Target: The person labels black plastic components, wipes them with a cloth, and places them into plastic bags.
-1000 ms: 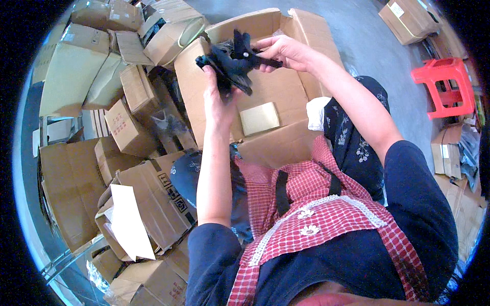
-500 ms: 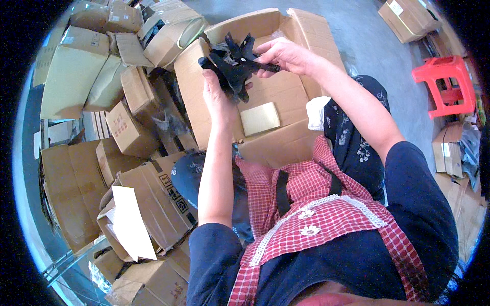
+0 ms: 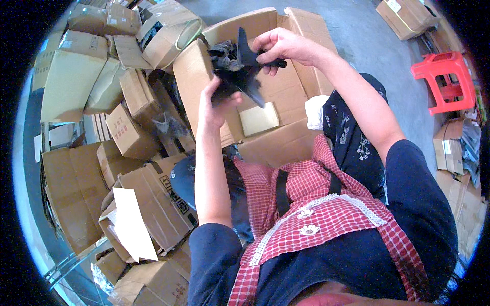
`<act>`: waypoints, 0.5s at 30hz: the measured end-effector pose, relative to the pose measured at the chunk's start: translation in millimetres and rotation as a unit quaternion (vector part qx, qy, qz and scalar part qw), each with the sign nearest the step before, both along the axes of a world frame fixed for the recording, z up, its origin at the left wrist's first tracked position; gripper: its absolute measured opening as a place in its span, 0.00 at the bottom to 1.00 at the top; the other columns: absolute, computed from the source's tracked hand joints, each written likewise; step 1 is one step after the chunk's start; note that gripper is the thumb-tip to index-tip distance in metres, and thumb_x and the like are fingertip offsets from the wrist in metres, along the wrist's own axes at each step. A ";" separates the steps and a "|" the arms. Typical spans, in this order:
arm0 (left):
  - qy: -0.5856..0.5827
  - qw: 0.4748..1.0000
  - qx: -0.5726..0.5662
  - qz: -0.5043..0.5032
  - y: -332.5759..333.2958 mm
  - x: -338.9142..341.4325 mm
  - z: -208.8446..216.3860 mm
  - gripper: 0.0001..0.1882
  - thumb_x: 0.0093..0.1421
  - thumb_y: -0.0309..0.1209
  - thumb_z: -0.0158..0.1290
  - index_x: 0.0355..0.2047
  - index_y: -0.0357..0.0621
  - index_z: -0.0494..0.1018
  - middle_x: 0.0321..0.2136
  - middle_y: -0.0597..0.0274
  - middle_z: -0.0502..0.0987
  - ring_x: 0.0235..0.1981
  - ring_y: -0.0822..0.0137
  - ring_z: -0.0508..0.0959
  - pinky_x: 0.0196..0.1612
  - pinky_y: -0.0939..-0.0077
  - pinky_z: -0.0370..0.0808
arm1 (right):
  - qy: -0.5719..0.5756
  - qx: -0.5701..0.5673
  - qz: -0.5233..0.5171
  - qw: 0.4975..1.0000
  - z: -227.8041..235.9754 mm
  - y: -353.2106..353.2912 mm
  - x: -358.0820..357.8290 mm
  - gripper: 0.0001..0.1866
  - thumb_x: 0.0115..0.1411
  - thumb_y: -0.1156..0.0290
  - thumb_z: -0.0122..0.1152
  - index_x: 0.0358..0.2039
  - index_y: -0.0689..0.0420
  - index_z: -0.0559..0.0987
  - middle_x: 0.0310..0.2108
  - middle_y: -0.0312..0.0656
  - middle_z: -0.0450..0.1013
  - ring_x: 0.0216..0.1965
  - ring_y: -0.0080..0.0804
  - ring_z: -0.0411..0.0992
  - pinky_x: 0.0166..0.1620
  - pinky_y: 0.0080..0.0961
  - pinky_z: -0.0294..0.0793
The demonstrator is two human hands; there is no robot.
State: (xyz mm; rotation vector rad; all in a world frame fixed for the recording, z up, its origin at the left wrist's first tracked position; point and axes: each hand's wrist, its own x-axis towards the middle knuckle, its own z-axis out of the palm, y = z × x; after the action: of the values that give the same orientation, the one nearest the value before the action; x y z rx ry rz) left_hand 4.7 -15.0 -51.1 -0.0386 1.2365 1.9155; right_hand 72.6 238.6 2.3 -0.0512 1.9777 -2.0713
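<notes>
Over the open cardboard box in front of me, my right hand pinches a black pronged part between thumb and fingers. A short dark rod-like end of it sticks out beneath those fingers. My left hand grips the lower left side of the black bundle, where motion smears the shape. Whether this is one piece or two pressed together, I cannot tell. Behind the prongs, inside the box, crumpled dark grey plastic shows in part. A pale yellow rectangular pad lies in the box below my hands.
Stacked cartons crowd the left side. A white sheet rests on a carton at lower left. To the right stand a red plastic stool and a strapped carton. White cloth lies beside my right knee.
The black parts have turned and come closer together, one prong now pointing up. My left hand has shifted slightly down and its grip has changed; my right hand still pinches near the same spot.
</notes>
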 end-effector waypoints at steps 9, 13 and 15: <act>-0.160 0.969 0.155 -0.110 13.9 33.4 -18.6 0.28 0.63 0.48 0.45 0.55 0.39 0.64 0.45 0.47 0.75 0.35 0.48 0.80 0.38 0.54 0.81 | 0.044 0.046 0.034 0.997 -13.3 -12.4 1.8 0.26 0.53 0.77 0.61 0.54 0.58 0.72 0.42 0.40 0.73 0.37 0.20 0.72 0.39 0.19 0.75; -0.200 0.947 0.241 -0.072 28.8 40.8 8.5 0.24 0.64 0.43 0.46 0.54 0.40 0.66 0.42 0.48 0.77 0.35 0.50 0.80 0.35 0.59 0.82 | 0.094 0.155 -0.022 0.983 -24.7 -9.5 -4.0 0.18 0.53 0.75 0.62 0.47 0.59 0.76 0.35 0.39 0.75 0.32 0.19 0.72 0.34 0.17 0.75; -0.218 0.946 0.239 -0.020 28.0 38.1 5.4 0.21 0.64 0.41 0.48 0.51 0.39 0.68 0.42 0.50 0.77 0.34 0.53 0.80 0.34 0.61 0.82 | 0.030 0.191 -0.022 0.981 -19.5 -5.8 -6.8 0.14 0.54 0.74 0.63 0.42 0.60 0.78 0.29 0.37 0.75 0.27 0.19 0.72 0.30 0.17 0.74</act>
State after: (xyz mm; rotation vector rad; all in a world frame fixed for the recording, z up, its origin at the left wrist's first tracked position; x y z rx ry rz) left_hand 42.8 13.0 -45.7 -0.1709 0.4629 1.9848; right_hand 65.8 232.8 -17.2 0.0066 2.3970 -1.6955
